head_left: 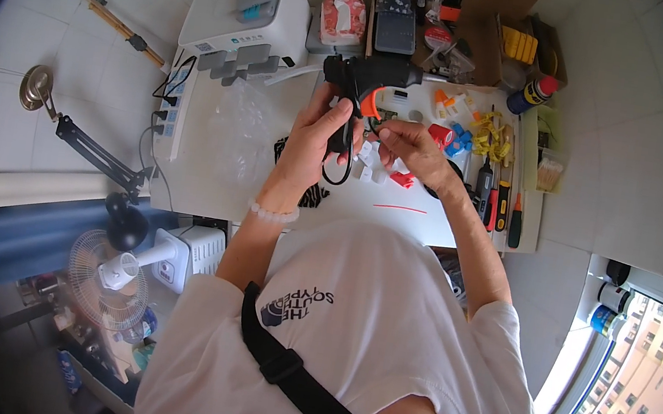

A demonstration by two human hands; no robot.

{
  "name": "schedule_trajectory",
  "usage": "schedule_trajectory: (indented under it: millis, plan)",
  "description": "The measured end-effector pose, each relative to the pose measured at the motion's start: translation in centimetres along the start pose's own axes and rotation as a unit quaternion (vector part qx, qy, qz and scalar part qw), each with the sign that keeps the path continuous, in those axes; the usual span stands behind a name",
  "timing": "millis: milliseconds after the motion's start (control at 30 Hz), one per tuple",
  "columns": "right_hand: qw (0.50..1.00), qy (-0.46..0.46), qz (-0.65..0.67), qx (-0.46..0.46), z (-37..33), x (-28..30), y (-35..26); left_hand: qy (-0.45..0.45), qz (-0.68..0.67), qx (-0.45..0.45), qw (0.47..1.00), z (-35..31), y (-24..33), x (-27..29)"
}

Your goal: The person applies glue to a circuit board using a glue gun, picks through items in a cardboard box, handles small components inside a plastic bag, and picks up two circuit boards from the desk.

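Observation:
My left hand (321,133) is wrapped round the handle of a black glue gun (386,72) with an orange trigger (371,103). The gun lies sideways above the desk, its metal nozzle pointing right. A black cord (336,183) hangs in a loop below the handle. Just right of the handle is my right hand (410,149), its thumb and fingers drawn together. Something dark shows at those fingertips, too small to make out. White blocks (366,169) and a red piece (401,180) lie beneath my hands on the white desk (380,225).
Screwdrivers (515,222), yellow tape-like coils (494,137) and a spray can (531,95) line the right side. A cardboard box (488,20) stands behind. At the left are a white printer-like box (235,21), clear plastic bags (239,137) and a power strip (173,110).

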State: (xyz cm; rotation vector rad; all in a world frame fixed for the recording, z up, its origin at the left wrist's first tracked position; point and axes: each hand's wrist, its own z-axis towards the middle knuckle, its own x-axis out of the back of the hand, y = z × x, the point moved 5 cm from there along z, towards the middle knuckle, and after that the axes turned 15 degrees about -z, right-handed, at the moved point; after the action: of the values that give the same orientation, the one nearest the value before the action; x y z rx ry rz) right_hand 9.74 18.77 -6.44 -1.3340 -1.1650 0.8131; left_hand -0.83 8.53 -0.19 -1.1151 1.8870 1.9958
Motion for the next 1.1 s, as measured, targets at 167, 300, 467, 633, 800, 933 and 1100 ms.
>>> schedule_trajectory:
  millis: [167, 300, 467, 633, 800, 933, 1100]
  plan:
    - [0.987, -0.009, -0.161, -0.008, -2.5, -1.2, -2.7, 0.064, 0.152, -0.070, 0.984, 1.4, 0.4, 1.5]
    - [0.931, 0.001, -0.359, 0.071, -3.4, 0.2, -6.8, 0.066, 0.248, -0.042, 0.966, 1.1, -0.2, 1.7]
    - [0.930, 0.048, -0.347, 0.112, -2.4, 3.9, -11.4, 0.005, 0.236, 0.037, 0.971, 0.2, -0.7, 0.9]
    - [0.960, 0.038, -0.249, 0.125, -0.2, 5.5, -11.9, -0.057, 0.100, 0.096, 0.989, -0.9, -1.6, 0.5]
    - [0.987, -0.031, -0.126, 0.094, 1.8, 5.4, -9.3, -0.104, -0.020, 0.131, 0.986, -2.0, -1.3, 0.5]
    - [0.992, -0.018, -0.016, 0.125, 2.7, 3.6, -5.8, -0.168, -0.148, 0.145, 0.964, -2.1, -0.9, -0.2]
    - [0.997, 0.041, -0.070, -0.004, 1.3, 0.0, -2.5, -0.100, -0.085, 0.013, 0.991, -0.9, 0.3, -0.6]
